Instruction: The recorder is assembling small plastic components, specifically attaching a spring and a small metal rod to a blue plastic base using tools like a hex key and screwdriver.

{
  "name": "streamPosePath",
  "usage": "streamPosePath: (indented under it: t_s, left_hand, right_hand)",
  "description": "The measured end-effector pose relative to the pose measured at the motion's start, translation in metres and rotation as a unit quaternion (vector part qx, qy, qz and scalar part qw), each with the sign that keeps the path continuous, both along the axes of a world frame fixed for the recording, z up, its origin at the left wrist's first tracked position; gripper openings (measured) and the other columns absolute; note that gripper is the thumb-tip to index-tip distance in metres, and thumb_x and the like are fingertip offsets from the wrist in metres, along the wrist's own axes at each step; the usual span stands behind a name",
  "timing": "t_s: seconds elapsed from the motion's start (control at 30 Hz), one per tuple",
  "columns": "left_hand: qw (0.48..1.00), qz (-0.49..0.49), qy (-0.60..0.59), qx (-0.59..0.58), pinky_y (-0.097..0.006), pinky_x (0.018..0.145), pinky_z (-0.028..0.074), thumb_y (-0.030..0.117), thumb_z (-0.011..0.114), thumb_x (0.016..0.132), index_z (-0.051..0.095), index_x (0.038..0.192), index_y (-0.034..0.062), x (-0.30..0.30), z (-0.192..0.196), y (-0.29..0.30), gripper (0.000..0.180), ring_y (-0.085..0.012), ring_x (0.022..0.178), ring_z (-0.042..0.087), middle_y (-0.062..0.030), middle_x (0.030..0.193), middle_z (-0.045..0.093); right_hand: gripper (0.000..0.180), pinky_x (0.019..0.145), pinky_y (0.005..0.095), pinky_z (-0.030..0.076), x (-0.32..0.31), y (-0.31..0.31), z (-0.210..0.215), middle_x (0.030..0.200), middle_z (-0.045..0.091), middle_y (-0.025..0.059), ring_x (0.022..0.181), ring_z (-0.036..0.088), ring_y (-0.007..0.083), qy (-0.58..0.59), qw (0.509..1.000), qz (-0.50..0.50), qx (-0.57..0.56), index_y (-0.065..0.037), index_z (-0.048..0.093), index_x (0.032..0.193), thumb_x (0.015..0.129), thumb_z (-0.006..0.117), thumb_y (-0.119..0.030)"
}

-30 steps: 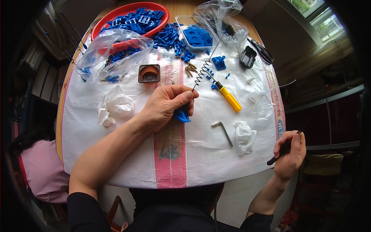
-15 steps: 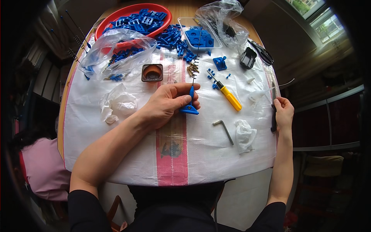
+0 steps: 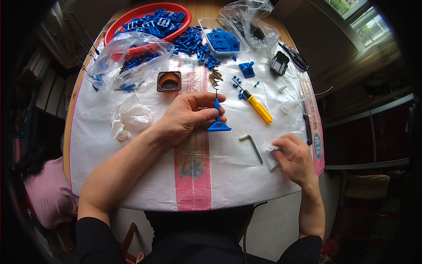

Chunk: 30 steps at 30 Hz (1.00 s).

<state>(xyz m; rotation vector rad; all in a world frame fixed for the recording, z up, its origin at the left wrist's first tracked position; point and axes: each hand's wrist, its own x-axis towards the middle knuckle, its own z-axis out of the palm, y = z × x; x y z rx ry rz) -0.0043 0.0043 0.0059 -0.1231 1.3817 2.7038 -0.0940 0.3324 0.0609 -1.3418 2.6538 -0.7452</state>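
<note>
Blue plastic piece [image 3: 218,119] stands near the middle of the frame, pinched by the left hand [image 3: 189,116]. It looks light and stiff, best held by its thin post. Lower right, the right hand [image 3: 293,155] presses a white rag [image 3: 271,157], fingers curled.

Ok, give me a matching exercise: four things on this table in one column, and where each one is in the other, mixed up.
Things:
1. blue stand piece
2. crumpled white wrapper
3. hex key
4. yellow-handled screwdriver

Places:
A. under the right hand
B. held in the left hand
C. right of the left hand's fingers
D. lying between the two hands

Pairs: 1-B, 2-A, 3-D, 4-C
</note>
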Motion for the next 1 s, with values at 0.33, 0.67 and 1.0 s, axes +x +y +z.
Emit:
streamPosePath:
  t_s: [0.33,0.67,1.0]
  left_hand:
    - [0.999,0.01,-0.004,-0.042,-0.033,0.093,0.061,0.004,0.076,0.096,0.062,0.133,-0.0063,0.002,-0.009,-0.004,0.041,-0.0198,0.102,0.074,-0.0114,0.11,0.073]
    - [0.999,-0.016,0.046,-0.013,-0.036,0.093,0.063,0.013,0.079,0.095,0.066,0.126,-0.0038,0.002,-0.012,-0.004,0.038,-0.0209,0.101,0.075,-0.0108,0.112,0.073]
    - [0.997,-0.068,0.049,0.004,-0.035,0.094,0.061,0.01,0.074,0.099,0.063,0.133,-0.0068,0.003,-0.005,-0.006,0.039,-0.022,0.104,0.075,-0.0145,0.116,0.074]
  right_hand:
    - [0.018,0.071,0.0375,0.059,-0.02,-0.118,0.002,0.101,0.069,0.0126,0.087,0.072,0.0298,0.116,0.953,0.189,-0.207,-0.004,0.069,0.103,0.087,0.075,0.003]
    - [0.025,0.072,0.0369,0.06,-0.017,-0.14,-0.012,0.102,0.065,0.0118,0.086,0.071,0.0276,0.117,0.935,0.238,-0.236,-0.004,0.072,0.106,0.083,0.073,0.005]
    - [0.032,0.07,0.0346,0.06,-0.017,-0.135,-0.02,0.102,0.065,0.011,0.086,0.07,0.0237,0.158,0.923,0.231,-0.265,-0.003,0.074,0.11,0.08,0.073,0.007]
